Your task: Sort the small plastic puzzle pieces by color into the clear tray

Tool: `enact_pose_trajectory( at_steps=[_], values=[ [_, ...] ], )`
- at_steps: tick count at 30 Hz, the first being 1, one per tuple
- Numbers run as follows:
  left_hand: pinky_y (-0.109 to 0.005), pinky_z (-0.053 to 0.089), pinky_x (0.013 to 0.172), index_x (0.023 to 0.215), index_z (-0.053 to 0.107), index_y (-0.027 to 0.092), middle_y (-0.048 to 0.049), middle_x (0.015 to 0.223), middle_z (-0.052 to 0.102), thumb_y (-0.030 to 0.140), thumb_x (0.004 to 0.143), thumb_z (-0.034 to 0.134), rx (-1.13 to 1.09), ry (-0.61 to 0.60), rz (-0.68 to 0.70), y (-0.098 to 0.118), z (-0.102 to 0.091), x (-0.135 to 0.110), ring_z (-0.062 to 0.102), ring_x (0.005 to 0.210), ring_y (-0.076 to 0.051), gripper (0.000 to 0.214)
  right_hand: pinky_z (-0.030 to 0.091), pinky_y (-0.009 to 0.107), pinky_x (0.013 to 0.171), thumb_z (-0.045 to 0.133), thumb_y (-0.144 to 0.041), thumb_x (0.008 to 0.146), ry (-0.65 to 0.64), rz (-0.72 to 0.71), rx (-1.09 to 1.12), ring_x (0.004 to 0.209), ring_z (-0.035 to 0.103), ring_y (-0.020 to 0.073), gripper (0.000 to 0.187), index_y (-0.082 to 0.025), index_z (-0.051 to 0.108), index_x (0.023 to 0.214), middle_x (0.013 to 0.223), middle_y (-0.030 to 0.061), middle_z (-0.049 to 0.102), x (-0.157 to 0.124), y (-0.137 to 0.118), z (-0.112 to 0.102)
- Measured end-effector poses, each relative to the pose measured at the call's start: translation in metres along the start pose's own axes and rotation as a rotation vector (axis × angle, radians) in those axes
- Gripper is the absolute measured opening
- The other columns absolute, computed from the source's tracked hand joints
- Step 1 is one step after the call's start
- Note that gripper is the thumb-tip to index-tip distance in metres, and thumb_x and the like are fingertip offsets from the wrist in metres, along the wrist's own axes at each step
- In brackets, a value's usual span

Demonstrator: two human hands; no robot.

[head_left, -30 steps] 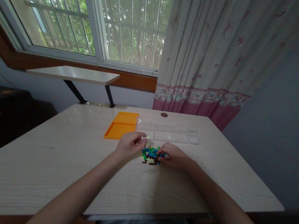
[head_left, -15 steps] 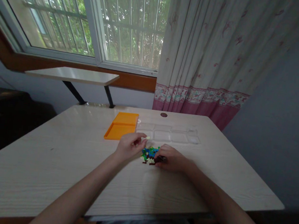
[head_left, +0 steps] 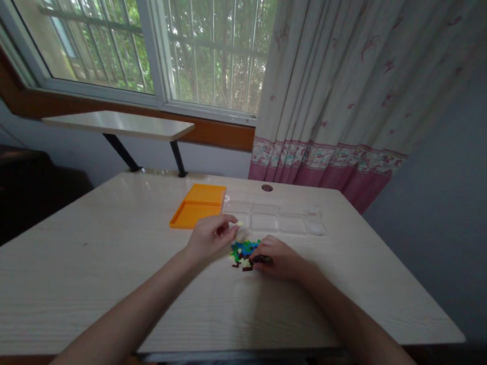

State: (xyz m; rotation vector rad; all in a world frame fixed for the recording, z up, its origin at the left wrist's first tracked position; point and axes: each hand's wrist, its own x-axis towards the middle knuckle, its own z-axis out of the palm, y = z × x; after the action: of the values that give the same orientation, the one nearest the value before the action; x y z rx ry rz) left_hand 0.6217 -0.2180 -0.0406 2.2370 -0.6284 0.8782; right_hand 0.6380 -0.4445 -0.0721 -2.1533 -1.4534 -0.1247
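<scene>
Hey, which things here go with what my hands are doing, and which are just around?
In use, or likely so:
- pale yellow piece, pinched in left hand
- pile of small building bricks, at right hand
- orange tray
- clear compartment tray

Just around:
- raised shelf
- floral curtain
- window

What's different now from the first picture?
The bare right hand has shifted a little left and nearer the person, its fingers further over the pile of small blue, green, brown and pale yellow pieces. I can't tell if it grabbed one. The bare left hand still pinches a small pale yellow piece. The open orange plastic case and clear plastic compartment tray stayed put.
</scene>
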Motion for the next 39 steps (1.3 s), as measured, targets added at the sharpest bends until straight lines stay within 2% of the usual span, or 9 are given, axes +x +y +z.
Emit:
enact_pose_trajectory(
  at_steps=[6, 10, 13, 17, 24, 27, 29, 33, 39],
  values=[
    [-0.02, 0.038, 0.053, 0.084, 0.058, 0.017, -0.0008, 0.068, 0.058, 0.035, 0.077, 0.047, 0.326, -0.037, -0.204, -0.037, -0.02, 0.01, 0.052, 0.057, -0.011, 0.022, 0.04, 0.028, 0.075, 0.054, -0.023, 0.079, 0.007, 0.002, -0.016, 0.081, 0.052, 0.0152, 0.012, -0.018, 0.061, 0.088, 0.082, 0.0054, 0.059, 0.001, 0.0, 0.0],
    [-0.023, 0.034, 0.049, 0.076, 0.061, 0.019, -0.0057, 0.076, 0.06, 0.042, 0.073, 0.049, 0.569, -0.179, -0.408, -0.074, -0.035, 0.011, 0.054, 0.064, -0.017, 0.027, 0.041, 0.028, 0.076, 0.055, -0.018, 0.077, 0.011, 0.009, -0.007, 0.082, 0.052, 0.0151, 0.011, -0.018, 0.06, 0.086, 0.083, 0.0053, 0.059, 0.002, -0.003, -0.001],
    [-0.023, 0.031, 0.047, 0.073, 0.063, 0.018, -0.0077, 0.072, 0.061, 0.045, 0.07, 0.052, 0.585, -0.289, -0.491, -0.096, -0.039, 0.005, 0.055, 0.062, -0.019, 0.029, 0.041, 0.028, 0.076, 0.055, -0.017, 0.076, 0.028, 0.008, 0.012, 0.083, 0.052, 0.0154, 0.01, -0.018, 0.059, 0.084, 0.084, 0.0051, 0.059, 0.002, -0.004, -0.002],
    [-0.024, 0.03, 0.045, 0.071, 0.064, 0.018, -0.0084, 0.067, 0.061, 0.047, 0.068, 0.054, 0.547, -0.318, -0.559, -0.105, -0.038, -0.001, 0.054, 0.057, -0.02, 0.031, 0.041, 0.028, 0.078, 0.054, -0.015, 0.076, 0.029, 0.009, 0.019, 0.085, 0.052, 0.0154, 0.01, -0.018, 0.059, 0.084, 0.087, 0.0051, 0.058, 0.001, -0.003, 0.0],
    [-0.023, 0.03, 0.048, 0.073, 0.062, 0.018, -0.0063, 0.068, 0.06, 0.04, 0.073, 0.05, 0.523, -0.241, -0.435, -0.077, -0.038, 0.012, 0.052, 0.058, -0.017, 0.025, 0.04, 0.027, 0.078, 0.054, -0.015, 0.075, 0.023, 0.014, 0.022, 0.086, 0.051, 0.015, 0.008, -0.018, 0.059, 0.082, 0.086, 0.0048, 0.058, 0.001, -0.005, -0.001],
    [-0.022, 0.032, 0.051, 0.075, 0.061, 0.018, -0.0026, 0.065, 0.058, 0.033, 0.075, 0.045, 0.348, -0.374, -0.284, -0.051, -0.032, 0.016, 0.051, 0.057, -0.015, 0.022, 0.04, 0.027, 0.077, 0.058, -0.021, 0.074, 0.022, 0.012, 0.025, 0.085, 0.052, 0.015, 0.007, -0.018, 0.059, 0.081, 0.087, 0.0048, 0.058, 0.002, -0.006, -0.002],
    [-0.02, 0.03, 0.048, 0.068, 0.061, 0.018, 0.0003, 0.058, 0.056, 0.03, 0.076, 0.044, 0.189, -0.546, -0.201, -0.033, -0.025, 0.014, 0.048, 0.052, -0.012, 0.022, 0.04, 0.027, 0.076, 0.061, -0.027, 0.073, 0.021, 0.011, 0.023, 0.083, 0.052, 0.0151, 0.012, -0.018, 0.059, 0.081, 0.086, 0.0046, 0.058, 0.002, -0.006, -0.002],
    [-0.018, 0.028, 0.045, 0.071, 0.062, 0.018, 0.0028, 0.054, 0.054, 0.031, 0.073, 0.05, 0.03, -0.752, -0.062, -0.008, -0.006, 0.003, 0.045, 0.048, -0.009, 0.017, 0.039, 0.026, 0.074, 0.061, -0.023, 0.071, 0.011, 0.026, -0.008, 0.083, 0.052, 0.0152, 0.012, -0.018, 0.058, 0.082, 0.086, 0.0043, 0.059, 0.002, -0.006, -0.001],
    [-0.018, 0.031, 0.052, 0.075, 0.06, 0.018, 0.0001, 0.068, 0.061, 0.037, 0.072, 0.054, 0.059, -0.816, 0.059, 0.005, 0.004, -0.004, 0.053, 0.06, -0.011, 0.02, 0.039, 0.027, 0.076, 0.057, -0.018, 0.074, -0.002, 0.024, -0.028, 0.084, 0.052, 0.0156, 0.011, -0.019, 0.057, 0.085, 0.086, 0.0046, 0.059, 0.003, -0.004, -0.001]
  ],
)
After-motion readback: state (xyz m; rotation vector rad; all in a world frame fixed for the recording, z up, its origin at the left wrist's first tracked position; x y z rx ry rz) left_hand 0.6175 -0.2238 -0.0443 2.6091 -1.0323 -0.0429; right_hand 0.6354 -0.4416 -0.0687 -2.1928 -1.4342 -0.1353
